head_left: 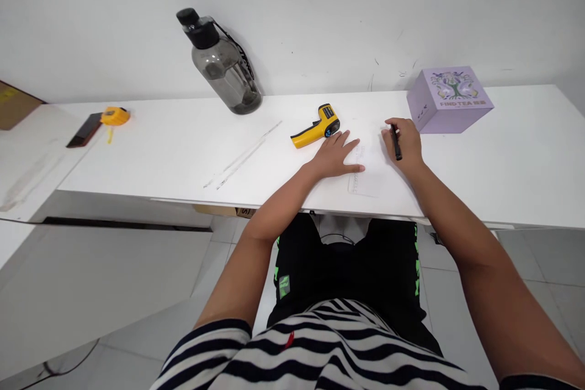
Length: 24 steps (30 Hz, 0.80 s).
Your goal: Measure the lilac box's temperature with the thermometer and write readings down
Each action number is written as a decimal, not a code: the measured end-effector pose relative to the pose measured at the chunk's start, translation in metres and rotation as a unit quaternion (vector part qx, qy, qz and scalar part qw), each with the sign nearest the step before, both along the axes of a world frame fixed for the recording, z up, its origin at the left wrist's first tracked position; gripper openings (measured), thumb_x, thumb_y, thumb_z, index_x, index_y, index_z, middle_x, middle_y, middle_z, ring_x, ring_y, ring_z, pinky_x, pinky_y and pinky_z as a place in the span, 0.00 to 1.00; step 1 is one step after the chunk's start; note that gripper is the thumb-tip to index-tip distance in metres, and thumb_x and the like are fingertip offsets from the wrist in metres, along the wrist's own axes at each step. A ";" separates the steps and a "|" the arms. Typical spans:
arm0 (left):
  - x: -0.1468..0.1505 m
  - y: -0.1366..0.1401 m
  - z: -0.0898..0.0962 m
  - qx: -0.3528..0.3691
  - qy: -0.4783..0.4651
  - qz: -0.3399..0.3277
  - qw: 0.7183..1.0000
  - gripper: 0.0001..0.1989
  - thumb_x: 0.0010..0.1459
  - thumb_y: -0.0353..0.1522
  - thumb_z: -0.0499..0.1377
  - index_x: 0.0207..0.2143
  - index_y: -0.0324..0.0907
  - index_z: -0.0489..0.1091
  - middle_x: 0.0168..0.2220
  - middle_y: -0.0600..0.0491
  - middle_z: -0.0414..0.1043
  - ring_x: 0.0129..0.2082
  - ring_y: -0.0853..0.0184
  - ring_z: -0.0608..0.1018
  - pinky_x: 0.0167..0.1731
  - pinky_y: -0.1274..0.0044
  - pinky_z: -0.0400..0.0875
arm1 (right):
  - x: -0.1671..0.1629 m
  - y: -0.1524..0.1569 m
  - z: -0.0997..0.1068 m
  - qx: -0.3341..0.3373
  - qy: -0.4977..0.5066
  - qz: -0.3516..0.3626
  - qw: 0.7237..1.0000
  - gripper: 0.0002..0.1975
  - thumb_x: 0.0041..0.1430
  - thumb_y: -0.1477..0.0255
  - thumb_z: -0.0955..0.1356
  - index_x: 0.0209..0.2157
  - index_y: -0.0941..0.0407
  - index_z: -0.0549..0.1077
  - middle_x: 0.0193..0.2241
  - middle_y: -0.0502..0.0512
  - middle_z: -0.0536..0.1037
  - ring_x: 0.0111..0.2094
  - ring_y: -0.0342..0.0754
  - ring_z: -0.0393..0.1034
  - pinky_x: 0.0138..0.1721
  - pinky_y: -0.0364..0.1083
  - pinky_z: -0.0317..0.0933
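Observation:
My right hand (pixel 406 145) is closed around a black pen (pixel 395 142), which leans with its upper end toward me; its tip is hidden by the fingers. Flat on the white tabletop, my left hand (pixel 337 156) has its fingers spread. Just beyond those fingertips lies a yellow and black infrared thermometer (pixel 319 126) on its side. Between my hands the white surface carries faint grey lines (pixel 356 181); I cannot tell whether they are on a thin sheet of paper or on the table itself.
A lilac tea box (pixel 450 100) stands right of my right hand. Against the wall at the back left is a grey water bottle (pixel 226 73) with a black lid. Farther left lie a yellow tape measure (pixel 115 116) and a dark flat object (pixel 85 130). Dark streaks (pixel 244 157) mark the table (pixel 525 170).

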<state>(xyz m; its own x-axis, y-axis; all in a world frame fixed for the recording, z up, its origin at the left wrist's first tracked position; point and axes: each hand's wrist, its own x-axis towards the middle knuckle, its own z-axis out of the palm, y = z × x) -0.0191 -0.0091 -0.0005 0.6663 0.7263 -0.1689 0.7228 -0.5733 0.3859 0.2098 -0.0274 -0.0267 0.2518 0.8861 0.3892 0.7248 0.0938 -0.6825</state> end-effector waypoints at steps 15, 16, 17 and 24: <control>-0.003 0.002 -0.001 -0.005 -0.008 -0.005 1.000 0.53 0.55 0.67 0.51 0.74 0.48 0.50 0.78 0.47 0.33 0.77 0.52 0.40 0.74 0.59 0.42 | 0.022 0.005 -0.004 -0.016 -0.002 -0.071 0.997 0.20 0.62 0.72 0.62 0.53 0.52 0.76 0.49 0.61 0.72 0.46 0.57 0.72 0.51 0.56 0.67; -0.004 0.002 -0.001 -0.006 -0.007 -0.006 1.000 0.53 0.55 0.67 0.51 0.74 0.48 0.50 0.78 0.47 0.33 0.77 0.52 0.40 0.74 0.60 0.42 | 0.022 0.006 -0.005 -0.029 -0.013 -0.068 0.997 0.21 0.62 0.72 0.62 0.54 0.53 0.76 0.49 0.62 0.73 0.47 0.59 0.72 0.52 0.58 0.66; -0.004 0.001 0.000 -0.008 -0.006 -0.006 1.000 0.52 0.55 0.67 0.51 0.74 0.49 0.50 0.78 0.48 0.34 0.77 0.52 0.40 0.74 0.60 0.42 | 0.022 0.007 -0.006 -0.040 -0.022 -0.067 0.997 0.21 0.61 0.73 0.62 0.54 0.54 0.76 0.49 0.63 0.73 0.48 0.60 0.72 0.54 0.59 0.65; -0.004 -0.001 0.005 -0.016 0.000 0.002 1.000 0.51 0.56 0.65 0.53 0.73 0.49 0.50 0.78 0.48 0.34 0.77 0.52 0.40 0.74 0.60 0.42 | 0.016 0.008 -0.004 -0.075 0.006 -0.058 0.995 0.20 0.61 0.70 0.64 0.52 0.58 0.78 0.46 0.66 0.81 0.49 0.61 0.74 0.59 0.61 0.64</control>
